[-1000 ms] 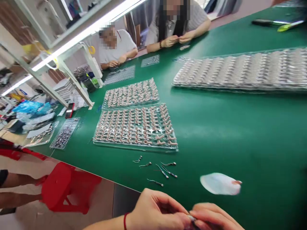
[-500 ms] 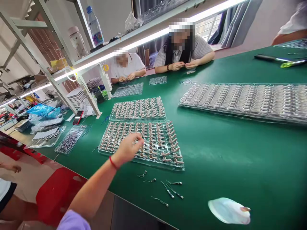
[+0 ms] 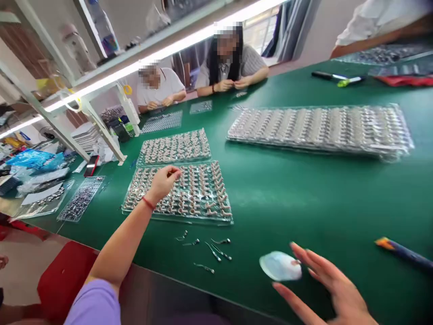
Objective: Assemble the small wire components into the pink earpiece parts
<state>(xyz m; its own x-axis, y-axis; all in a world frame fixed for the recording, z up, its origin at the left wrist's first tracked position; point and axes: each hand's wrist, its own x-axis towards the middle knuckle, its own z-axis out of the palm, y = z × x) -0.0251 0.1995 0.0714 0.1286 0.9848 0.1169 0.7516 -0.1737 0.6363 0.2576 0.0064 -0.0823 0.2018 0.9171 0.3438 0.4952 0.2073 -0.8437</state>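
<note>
Left hand [image 3: 164, 183] is out over the tray [image 3: 196, 219] near the bench's [image 3: 287, 194] front edge, fingertips pinched together; whether they grip a piece, I can't tell! Right hand [image 3: 338, 289] spreads wide, thumb and fingers beside the pale pad [image 3: 279, 266]. Between tray and front edge, the wired parts [image 3: 228, 241] lie scattered, well short of the right hand.

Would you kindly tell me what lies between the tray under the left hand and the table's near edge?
In the head view, six small thin-tailed parts lie loose on the green tabletop.
</note>
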